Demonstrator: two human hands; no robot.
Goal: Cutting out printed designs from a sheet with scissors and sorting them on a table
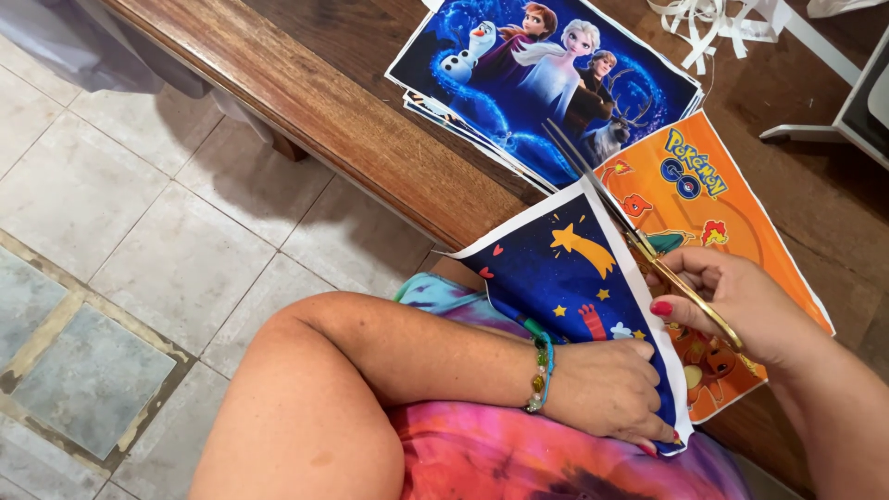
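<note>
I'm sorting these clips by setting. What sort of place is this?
Probably a home craft corner, not a workshop. A wooden table stands on a tiled floor, spread with printed picture sheets and paper scraps. The right hand works scissors along a dark blue sheet held by the left hand.

arms: both bare, no sleeves in view | left hand [607, 387]: red-painted nails | left wrist: beaded bracelet [540, 373], green, amber and clear beads beside a turquoise band | right hand [732, 301]: red-painted thumbnail, no rings or bands visible | clothing: tie-dye garment [519, 454], pink, orange, purple, some teal
</note>
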